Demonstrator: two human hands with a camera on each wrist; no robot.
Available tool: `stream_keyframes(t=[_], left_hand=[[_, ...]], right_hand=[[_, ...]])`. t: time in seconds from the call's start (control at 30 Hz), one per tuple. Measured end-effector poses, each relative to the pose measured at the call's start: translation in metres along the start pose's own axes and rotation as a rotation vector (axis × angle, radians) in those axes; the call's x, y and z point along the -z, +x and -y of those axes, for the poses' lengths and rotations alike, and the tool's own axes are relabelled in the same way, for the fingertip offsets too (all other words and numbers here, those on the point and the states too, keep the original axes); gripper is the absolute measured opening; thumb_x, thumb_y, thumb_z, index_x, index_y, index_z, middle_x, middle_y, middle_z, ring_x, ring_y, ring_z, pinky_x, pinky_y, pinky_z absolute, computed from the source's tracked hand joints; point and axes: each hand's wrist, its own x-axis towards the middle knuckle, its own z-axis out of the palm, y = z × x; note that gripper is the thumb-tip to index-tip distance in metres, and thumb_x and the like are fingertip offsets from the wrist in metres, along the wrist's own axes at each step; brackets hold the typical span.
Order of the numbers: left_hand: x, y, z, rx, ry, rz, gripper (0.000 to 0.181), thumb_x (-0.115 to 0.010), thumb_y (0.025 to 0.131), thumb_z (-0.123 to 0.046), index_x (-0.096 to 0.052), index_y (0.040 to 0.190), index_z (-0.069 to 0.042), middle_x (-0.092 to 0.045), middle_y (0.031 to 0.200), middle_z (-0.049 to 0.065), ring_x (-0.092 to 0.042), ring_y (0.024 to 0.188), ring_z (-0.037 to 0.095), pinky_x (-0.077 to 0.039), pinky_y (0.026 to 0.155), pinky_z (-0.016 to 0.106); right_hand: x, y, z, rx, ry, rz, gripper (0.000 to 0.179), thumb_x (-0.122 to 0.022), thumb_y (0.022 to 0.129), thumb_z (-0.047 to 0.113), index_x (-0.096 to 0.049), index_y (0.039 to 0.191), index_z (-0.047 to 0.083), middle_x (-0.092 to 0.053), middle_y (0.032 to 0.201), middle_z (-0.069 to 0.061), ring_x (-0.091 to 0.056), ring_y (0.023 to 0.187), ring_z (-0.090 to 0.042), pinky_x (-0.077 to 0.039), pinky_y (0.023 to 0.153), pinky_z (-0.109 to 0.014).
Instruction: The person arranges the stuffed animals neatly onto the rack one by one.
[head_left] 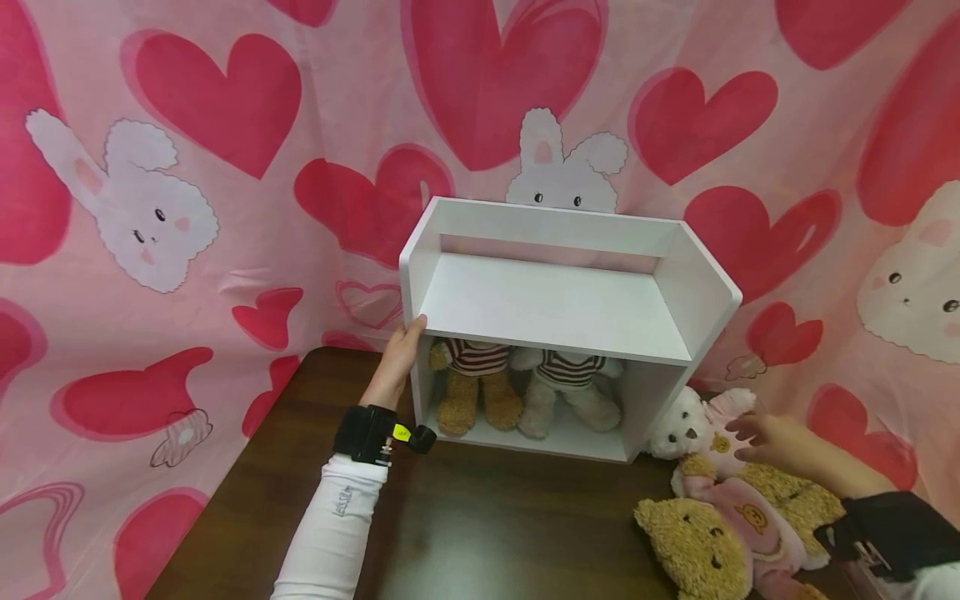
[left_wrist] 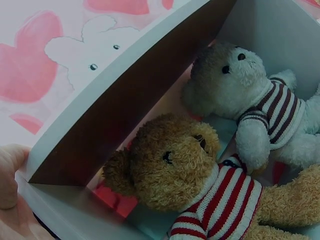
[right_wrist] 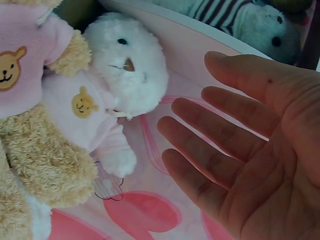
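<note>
My left hand [head_left: 400,354] grips the front left edge of a white two-tier shelf [head_left: 555,300], the thumb lying near the middle board. On the lower tier sit a brown teddy bear [left_wrist: 170,160] in a red-and-white striped top and a pale teddy bear [left_wrist: 230,75] in a dark-striped top. At the right, my right hand [right_wrist: 250,140] has its fingers spread and holds nothing. It is near a white teddy bear [right_wrist: 127,65] in a pink top. A tan teddy bear [head_left: 697,542] in a pink top lies beside that one, partly behind my right wrist in the head view.
The shelf stands on a dark wooden table [head_left: 480,525], against a pink cloth [head_left: 360,100] printed with hearts and rabbits. The two pink-topped bears lie right of the shelf. Each wrist wears a black strap [head_left: 365,433].
</note>
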Motion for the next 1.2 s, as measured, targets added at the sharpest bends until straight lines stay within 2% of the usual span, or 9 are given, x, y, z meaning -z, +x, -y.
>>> stream_keyframes(t=[0.1,0.33,0.47,0.57,0.67,0.8,1.0,1.2], left_hand=[[0.000,0.000,0.000,-0.003,-0.003,-0.002,0.065,-0.037,0.097,-0.036,-0.015,0.142,0.006,-0.015,0.148,0.022,-0.011,0.136,0.031,-0.009,0.110,0.046],[0.000,0.001,0.000,-0.009,0.001,-0.007,0.064,-0.037,0.098,-0.035,-0.017,0.142,0.007,-0.017,0.147,0.022,-0.012,0.136,0.031,-0.009,0.110,0.046],[0.000,0.001,-0.001,0.001,0.004,-0.010,0.064,-0.037,0.097,-0.036,-0.016,0.142,0.006,-0.016,0.147,0.021,-0.012,0.136,0.031,-0.010,0.109,0.047],[0.000,0.001,-0.001,0.014,0.007,-0.008,0.065,-0.037,0.097,-0.037,-0.016,0.143,0.004,-0.016,0.148,0.020,-0.012,0.136,0.031,-0.010,0.109,0.047],[0.000,0.001,0.000,0.022,0.007,-0.003,0.065,-0.038,0.097,-0.038,-0.016,0.143,0.003,-0.016,0.148,0.019,-0.012,0.136,0.031,-0.009,0.109,0.048],[0.001,0.001,0.000,0.024,0.011,0.002,0.067,-0.038,0.097,-0.038,-0.013,0.143,0.003,-0.014,0.149,0.019,-0.011,0.137,0.031,-0.009,0.109,0.049],[0.001,0.000,-0.001,0.035,0.027,0.001,0.069,-0.038,0.096,-0.040,-0.011,0.144,0.002,-0.012,0.149,0.019,-0.010,0.137,0.031,-0.009,0.109,0.048],[0.002,0.001,0.000,0.043,0.029,0.000,0.070,-0.038,0.096,-0.041,-0.010,0.145,0.001,-0.011,0.150,0.018,-0.009,0.137,0.030,-0.009,0.109,0.049]], right_hand=[[-0.002,-0.002,-0.002,0.006,0.007,0.018,0.033,-0.071,0.074,0.009,-0.061,0.099,-0.010,-0.064,0.089,-0.017,-0.061,0.080,-0.034,-0.052,0.061,-0.037],[-0.010,-0.007,-0.007,0.078,-0.030,0.010,0.032,-0.073,0.070,0.008,-0.063,0.096,-0.008,-0.065,0.085,-0.015,-0.062,0.074,-0.032,-0.051,0.056,-0.030],[-0.015,-0.010,-0.009,0.061,-0.066,0.020,0.034,-0.076,0.067,0.009,-0.064,0.094,-0.006,-0.064,0.083,-0.012,-0.061,0.074,-0.031,-0.051,0.058,-0.033],[-0.020,-0.012,-0.009,0.064,-0.141,0.004,0.034,-0.079,0.063,0.011,-0.067,0.091,-0.003,-0.064,0.079,-0.004,-0.059,0.073,-0.027,-0.047,0.064,-0.037],[-0.024,-0.014,-0.010,0.064,-0.179,0.010,0.035,-0.081,0.060,0.012,-0.067,0.089,-0.002,-0.063,0.079,-0.003,-0.058,0.073,-0.027,-0.045,0.066,-0.041],[-0.028,-0.016,-0.011,0.062,-0.154,0.049,0.039,-0.082,0.060,0.011,-0.065,0.091,-0.005,-0.064,0.085,-0.009,-0.059,0.078,-0.032,-0.048,0.065,-0.041],[-0.038,-0.021,-0.015,0.120,-0.163,0.074,0.042,-0.082,0.060,0.015,-0.065,0.094,-0.002,-0.064,0.090,-0.010,-0.060,0.080,-0.031,-0.049,0.062,-0.037],[-0.052,-0.029,-0.021,0.118,-0.115,0.112,0.055,-0.083,0.057,0.016,-0.062,0.105,-0.002,-0.060,0.102,-0.015,-0.056,0.089,-0.037,-0.050,0.065,-0.041]])
